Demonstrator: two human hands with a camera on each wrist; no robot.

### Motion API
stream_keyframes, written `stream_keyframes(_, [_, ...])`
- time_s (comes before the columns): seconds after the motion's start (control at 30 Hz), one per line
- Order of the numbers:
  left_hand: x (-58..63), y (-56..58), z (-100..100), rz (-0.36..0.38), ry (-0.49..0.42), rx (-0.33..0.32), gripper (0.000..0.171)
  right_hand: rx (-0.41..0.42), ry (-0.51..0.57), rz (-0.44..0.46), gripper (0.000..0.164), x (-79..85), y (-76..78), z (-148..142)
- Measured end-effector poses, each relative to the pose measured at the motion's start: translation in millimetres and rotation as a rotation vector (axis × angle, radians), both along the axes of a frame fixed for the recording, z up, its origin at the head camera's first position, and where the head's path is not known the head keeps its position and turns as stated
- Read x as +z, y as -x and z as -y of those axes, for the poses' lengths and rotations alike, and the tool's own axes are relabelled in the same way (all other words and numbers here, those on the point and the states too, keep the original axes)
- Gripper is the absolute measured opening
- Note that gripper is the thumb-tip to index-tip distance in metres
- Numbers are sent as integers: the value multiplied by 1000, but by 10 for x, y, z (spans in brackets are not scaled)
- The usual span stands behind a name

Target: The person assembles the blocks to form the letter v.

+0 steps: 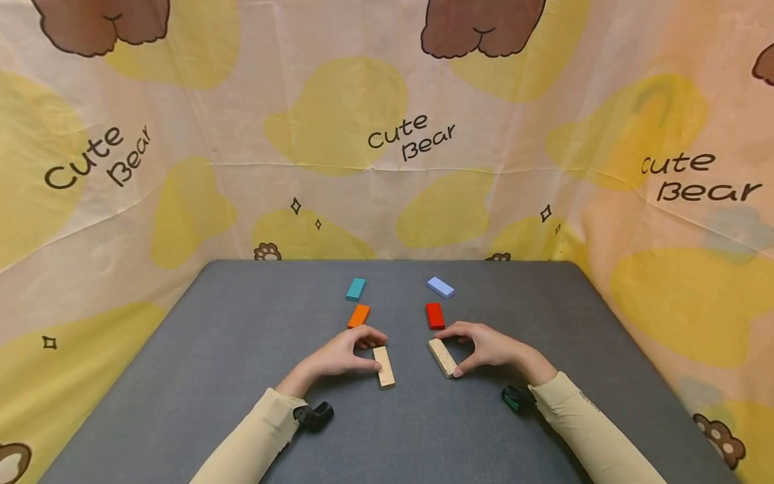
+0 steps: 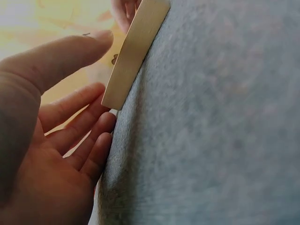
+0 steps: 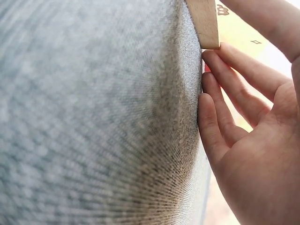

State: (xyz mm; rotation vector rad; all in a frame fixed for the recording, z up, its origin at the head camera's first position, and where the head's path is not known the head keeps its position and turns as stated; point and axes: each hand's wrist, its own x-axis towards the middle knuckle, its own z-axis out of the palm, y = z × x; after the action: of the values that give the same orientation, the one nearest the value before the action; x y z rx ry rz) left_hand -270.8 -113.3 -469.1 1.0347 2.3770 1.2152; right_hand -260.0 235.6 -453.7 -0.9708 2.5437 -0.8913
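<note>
In the head view, two pale wooden blocks lie lengthwise near the middle of the grey table. My left hand is at the left block, its thumb tip overlapping the long side. The left wrist view has that thumb apart from the same block, with the fingertips right at its far end. My right hand spans the right block, index finger at the far end and thumb at the near end. In the right wrist view, the index fingertip meets the end of this block; the thumb tip is out of frame.
Beyond the left hand lie an orange block and a teal block. A red block and a light blue block lie beyond the right hand. A printed cloth hangs around the grey table.
</note>
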Motion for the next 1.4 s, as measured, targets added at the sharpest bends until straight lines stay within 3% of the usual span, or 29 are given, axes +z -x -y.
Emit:
stream_keyframes(0.3, [-23,78,16,24,-12,-54,45,3,2,-4,72,-14,6,-3])
stream_keyframes(1.4, [-20,79,14,6,-4,-60,43,15,12,4,70,-2,8,-6])
